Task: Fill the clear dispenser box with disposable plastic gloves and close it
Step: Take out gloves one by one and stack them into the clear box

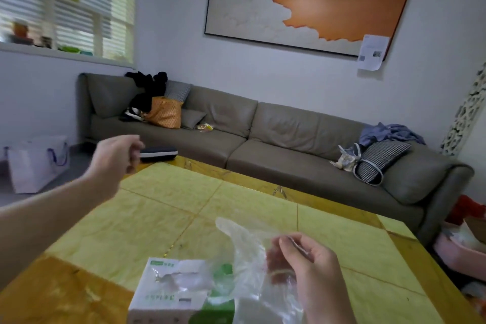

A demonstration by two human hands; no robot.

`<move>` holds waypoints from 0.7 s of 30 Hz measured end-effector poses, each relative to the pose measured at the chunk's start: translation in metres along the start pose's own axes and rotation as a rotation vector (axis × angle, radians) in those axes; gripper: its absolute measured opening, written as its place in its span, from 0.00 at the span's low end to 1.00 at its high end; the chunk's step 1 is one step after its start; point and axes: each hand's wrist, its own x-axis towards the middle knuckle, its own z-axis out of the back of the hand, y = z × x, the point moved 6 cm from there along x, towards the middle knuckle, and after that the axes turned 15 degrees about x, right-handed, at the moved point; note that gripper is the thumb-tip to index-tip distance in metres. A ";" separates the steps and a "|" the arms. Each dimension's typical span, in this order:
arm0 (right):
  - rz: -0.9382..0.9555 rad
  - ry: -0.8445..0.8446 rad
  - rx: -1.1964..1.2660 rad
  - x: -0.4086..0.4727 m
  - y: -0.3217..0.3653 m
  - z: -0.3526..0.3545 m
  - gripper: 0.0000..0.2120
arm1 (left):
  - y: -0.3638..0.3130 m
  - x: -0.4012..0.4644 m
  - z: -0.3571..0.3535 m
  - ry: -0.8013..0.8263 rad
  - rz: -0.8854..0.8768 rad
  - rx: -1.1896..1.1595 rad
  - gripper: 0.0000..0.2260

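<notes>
A white and green cardboard glove box [171, 292] stands on the yellow table [163, 208] at the bottom of the head view. My right hand [310, 268] pinches a clear disposable plastic glove [244, 247] that hangs in front of the box. Raised over the table's far left corner, my left hand [115, 158] has its fingers curled, and I see nothing in it. No clear dispenser box shows in this view.
A long grey sofa [263, 139] with cushions, bags and clothes runs behind the table. A dark flat case [157, 154] lies past the table's far edge. A white shopping bag [36, 163] stands on the floor at the left.
</notes>
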 end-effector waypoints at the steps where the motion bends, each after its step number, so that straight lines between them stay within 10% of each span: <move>1: -0.008 0.010 0.000 0.002 0.000 0.001 0.10 | -0.009 -0.018 -0.045 0.097 -0.047 0.085 0.21; 6: -0.013 -0.042 -0.019 0.012 -0.005 0.020 0.11 | -0.021 -0.116 -0.174 0.836 -0.238 0.549 0.30; 13: 0.125 0.009 -0.311 0.016 0.008 0.051 0.08 | 0.007 -0.119 -0.177 0.629 -0.459 0.664 0.04; 18: 0.469 0.092 -0.576 -0.001 0.042 0.054 0.13 | -0.049 -0.157 -0.172 0.184 -1.187 0.752 0.02; 21: 0.523 0.130 -0.772 -0.018 0.042 0.063 0.14 | -0.032 -0.180 -0.187 0.285 -1.378 0.853 0.06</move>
